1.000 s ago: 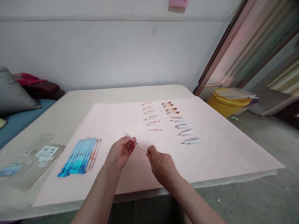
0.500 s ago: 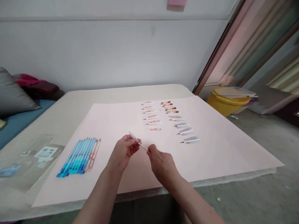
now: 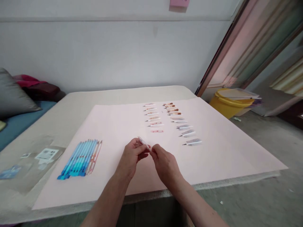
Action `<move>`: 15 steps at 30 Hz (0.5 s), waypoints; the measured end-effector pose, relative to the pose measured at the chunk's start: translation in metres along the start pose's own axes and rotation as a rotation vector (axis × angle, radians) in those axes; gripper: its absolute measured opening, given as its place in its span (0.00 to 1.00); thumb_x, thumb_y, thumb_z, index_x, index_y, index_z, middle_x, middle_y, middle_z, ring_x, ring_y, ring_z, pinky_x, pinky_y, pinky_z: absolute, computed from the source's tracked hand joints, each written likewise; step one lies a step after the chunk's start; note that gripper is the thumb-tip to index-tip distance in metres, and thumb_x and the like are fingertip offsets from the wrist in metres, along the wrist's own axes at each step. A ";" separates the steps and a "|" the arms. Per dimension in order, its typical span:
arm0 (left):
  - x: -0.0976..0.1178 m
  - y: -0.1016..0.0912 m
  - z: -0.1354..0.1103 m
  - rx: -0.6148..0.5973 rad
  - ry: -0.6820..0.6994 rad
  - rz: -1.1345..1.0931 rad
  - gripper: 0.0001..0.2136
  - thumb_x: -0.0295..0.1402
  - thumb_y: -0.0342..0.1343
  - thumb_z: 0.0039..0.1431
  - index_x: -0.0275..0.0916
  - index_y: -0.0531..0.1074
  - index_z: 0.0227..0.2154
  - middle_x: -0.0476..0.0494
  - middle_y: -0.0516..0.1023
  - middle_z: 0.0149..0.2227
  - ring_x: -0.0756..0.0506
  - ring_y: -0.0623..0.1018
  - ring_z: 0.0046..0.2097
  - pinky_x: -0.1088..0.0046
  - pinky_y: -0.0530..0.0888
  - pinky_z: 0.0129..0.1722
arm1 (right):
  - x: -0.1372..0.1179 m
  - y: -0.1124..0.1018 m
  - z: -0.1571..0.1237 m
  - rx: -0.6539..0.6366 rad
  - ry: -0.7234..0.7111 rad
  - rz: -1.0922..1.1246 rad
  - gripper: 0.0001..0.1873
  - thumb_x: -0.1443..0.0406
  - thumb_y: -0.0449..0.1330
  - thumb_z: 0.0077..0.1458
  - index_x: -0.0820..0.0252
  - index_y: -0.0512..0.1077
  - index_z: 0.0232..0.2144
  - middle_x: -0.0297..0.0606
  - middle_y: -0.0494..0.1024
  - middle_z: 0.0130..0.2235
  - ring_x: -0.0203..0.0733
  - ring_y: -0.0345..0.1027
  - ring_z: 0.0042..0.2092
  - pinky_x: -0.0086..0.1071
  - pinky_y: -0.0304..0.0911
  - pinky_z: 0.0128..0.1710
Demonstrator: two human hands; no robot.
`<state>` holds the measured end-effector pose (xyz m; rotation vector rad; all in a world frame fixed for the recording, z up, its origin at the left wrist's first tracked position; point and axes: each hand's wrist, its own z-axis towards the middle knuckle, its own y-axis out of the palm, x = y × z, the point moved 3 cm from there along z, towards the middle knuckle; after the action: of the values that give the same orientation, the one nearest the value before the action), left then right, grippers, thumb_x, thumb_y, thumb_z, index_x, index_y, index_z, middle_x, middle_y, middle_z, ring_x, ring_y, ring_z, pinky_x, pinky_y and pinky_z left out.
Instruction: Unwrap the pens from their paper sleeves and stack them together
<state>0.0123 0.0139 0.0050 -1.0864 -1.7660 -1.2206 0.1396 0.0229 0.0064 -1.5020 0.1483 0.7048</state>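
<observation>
My left hand (image 3: 132, 156) and my right hand (image 3: 163, 162) meet over the pink sheet (image 3: 113, 126), both pinching a thin white pen refill (image 3: 144, 143) between their fingertips. The refill's upper end sticks out above my left fingers; its lower end is hidden between the hands. To the left lies a bundle of blue pens (image 3: 80, 156) with a pink one at its right side. Beyond the hands, two rows of small pen parts (image 3: 155, 118) and pen tips (image 3: 187, 130) lie in columns.
The pink sheet covers a beige table (image 3: 71, 104). Clear plastic packaging with labels (image 3: 35, 157) lies at the table's left. A grey cushion (image 3: 14, 94) and blue bedding are at far left. A yellow bucket (image 3: 228, 104) stands on the floor at right.
My two hands have come together, so less of the white refill shows between them. My left hand has shifted right and slightly down.
</observation>
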 end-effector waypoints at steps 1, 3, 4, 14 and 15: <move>0.001 -0.001 0.000 0.010 0.004 -0.005 0.09 0.34 0.59 0.46 0.38 0.68 0.31 0.43 0.77 0.33 0.48 0.76 0.35 0.71 0.70 0.37 | -0.001 -0.001 0.000 0.013 -0.011 0.044 0.06 0.66 0.46 0.59 0.57 0.62 0.31 0.33 0.72 0.30 0.35 0.65 0.26 0.27 0.48 0.24; 0.002 -0.004 0.001 0.041 0.015 -0.017 0.13 0.34 0.59 0.45 0.38 0.69 0.35 0.43 0.77 0.33 0.48 0.76 0.35 0.71 0.70 0.37 | -0.001 -0.002 -0.001 0.031 -0.036 0.146 0.06 0.70 0.48 0.56 0.57 0.63 0.32 0.34 0.71 0.33 0.34 0.65 0.28 0.26 0.52 0.26; 0.002 -0.006 0.002 0.058 0.018 -0.022 0.14 0.34 0.59 0.45 0.39 0.68 0.37 0.43 0.77 0.33 0.48 0.76 0.35 0.71 0.70 0.37 | -0.001 -0.002 -0.001 0.038 -0.042 0.193 0.06 0.71 0.48 0.55 0.58 0.64 0.31 0.34 0.70 0.33 0.34 0.66 0.29 0.26 0.54 0.27; 0.003 -0.003 0.000 0.012 0.050 0.028 0.09 0.34 0.56 0.49 0.40 0.67 0.34 0.44 0.77 0.33 0.48 0.75 0.34 0.71 0.70 0.36 | 0.006 0.007 0.000 0.074 -0.018 0.396 0.08 0.71 0.49 0.55 0.60 0.67 0.28 0.34 0.69 0.32 0.33 0.68 0.30 0.25 0.61 0.28; 0.003 -0.003 0.000 0.013 0.052 0.032 0.09 0.35 0.56 0.49 0.40 0.67 0.34 0.44 0.77 0.33 0.48 0.75 0.34 0.71 0.70 0.36 | 0.006 0.007 0.000 0.075 -0.017 0.399 0.08 0.71 0.49 0.55 0.60 0.67 0.28 0.34 0.69 0.32 0.33 0.68 0.30 0.25 0.61 0.28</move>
<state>0.0086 0.0142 0.0065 -1.0622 -1.7094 -1.2057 0.1408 0.0240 -0.0022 -1.4077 0.4658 1.0177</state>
